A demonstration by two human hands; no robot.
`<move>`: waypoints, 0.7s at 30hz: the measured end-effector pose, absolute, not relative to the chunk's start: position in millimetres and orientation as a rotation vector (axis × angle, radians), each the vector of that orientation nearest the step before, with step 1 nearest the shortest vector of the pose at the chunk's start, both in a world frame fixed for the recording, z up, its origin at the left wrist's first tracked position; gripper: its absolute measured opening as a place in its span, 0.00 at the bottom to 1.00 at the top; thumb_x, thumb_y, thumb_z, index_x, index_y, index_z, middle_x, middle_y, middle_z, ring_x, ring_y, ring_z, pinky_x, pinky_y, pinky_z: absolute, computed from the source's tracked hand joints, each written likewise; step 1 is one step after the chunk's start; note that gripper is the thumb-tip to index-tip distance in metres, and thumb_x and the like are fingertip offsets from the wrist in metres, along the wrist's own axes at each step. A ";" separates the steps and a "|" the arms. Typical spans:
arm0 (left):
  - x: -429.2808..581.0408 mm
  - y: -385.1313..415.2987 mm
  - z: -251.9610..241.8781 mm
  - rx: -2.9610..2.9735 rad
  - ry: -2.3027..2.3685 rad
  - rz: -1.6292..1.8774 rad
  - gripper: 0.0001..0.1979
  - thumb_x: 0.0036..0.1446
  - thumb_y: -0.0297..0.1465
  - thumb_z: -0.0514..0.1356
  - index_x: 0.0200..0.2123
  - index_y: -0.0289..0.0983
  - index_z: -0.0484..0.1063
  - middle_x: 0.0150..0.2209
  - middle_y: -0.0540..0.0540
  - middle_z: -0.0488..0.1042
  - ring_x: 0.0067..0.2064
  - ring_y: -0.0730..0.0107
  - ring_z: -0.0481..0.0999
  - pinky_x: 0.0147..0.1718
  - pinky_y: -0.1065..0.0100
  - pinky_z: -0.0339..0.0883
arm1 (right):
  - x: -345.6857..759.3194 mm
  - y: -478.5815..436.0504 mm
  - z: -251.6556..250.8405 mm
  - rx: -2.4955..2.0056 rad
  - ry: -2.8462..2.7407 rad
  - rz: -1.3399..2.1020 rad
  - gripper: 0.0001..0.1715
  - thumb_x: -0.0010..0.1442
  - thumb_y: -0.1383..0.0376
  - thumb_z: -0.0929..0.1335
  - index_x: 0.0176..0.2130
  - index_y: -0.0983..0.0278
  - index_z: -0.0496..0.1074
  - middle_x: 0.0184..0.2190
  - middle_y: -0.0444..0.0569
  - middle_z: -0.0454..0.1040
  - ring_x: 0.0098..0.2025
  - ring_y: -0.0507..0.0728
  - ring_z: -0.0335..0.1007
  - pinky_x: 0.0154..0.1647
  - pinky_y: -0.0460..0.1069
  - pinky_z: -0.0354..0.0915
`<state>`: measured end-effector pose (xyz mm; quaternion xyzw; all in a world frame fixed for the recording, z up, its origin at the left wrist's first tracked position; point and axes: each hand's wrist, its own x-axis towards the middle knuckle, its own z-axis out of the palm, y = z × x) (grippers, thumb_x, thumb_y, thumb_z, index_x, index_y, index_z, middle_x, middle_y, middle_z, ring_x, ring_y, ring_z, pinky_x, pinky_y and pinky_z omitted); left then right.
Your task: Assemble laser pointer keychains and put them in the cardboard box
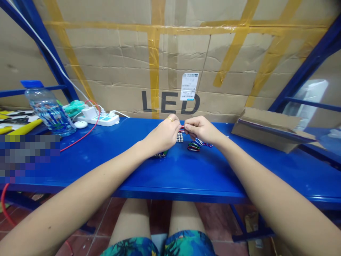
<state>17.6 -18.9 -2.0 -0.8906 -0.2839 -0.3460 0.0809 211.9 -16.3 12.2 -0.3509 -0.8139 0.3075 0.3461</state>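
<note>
Both hands meet over the middle of the blue table [173, 174]. A small red piece, which looks like a carabiner [182, 127], spans the gap between their fingertips. My left hand [168, 132] is closed on its left end, and my right hand [200, 128] pinches its right end. Fingers hide most of it. Just below the hands, small silver beads or studs [179, 138] stand in rows. Several coloured carabiners [193, 147] lie under my right hand. Beneath my left wrist, dark green pieces with metal ends [161, 155] are partly covered.
A water bottle [49, 108] and a white power strip [103, 119] stand at the back left, with a red cable [85, 134] beside them. An opened cardboard box [271, 129] sits at the right. Behind the table rises a large taped carton [119, 71].
</note>
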 end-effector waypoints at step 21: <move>17.3 -16.7 -2.1 -2.649 -0.871 -1.098 0.12 0.68 0.27 0.47 0.36 0.33 0.69 0.44 0.37 0.71 0.48 0.61 0.73 0.51 0.57 0.69 | 209.8 -18.7 14.1 -0.933 -2.117 0.739 0.18 0.61 0.61 0.66 0.21 0.63 0.64 0.13 0.41 0.61 0.17 0.50 0.59 0.22 0.47 0.54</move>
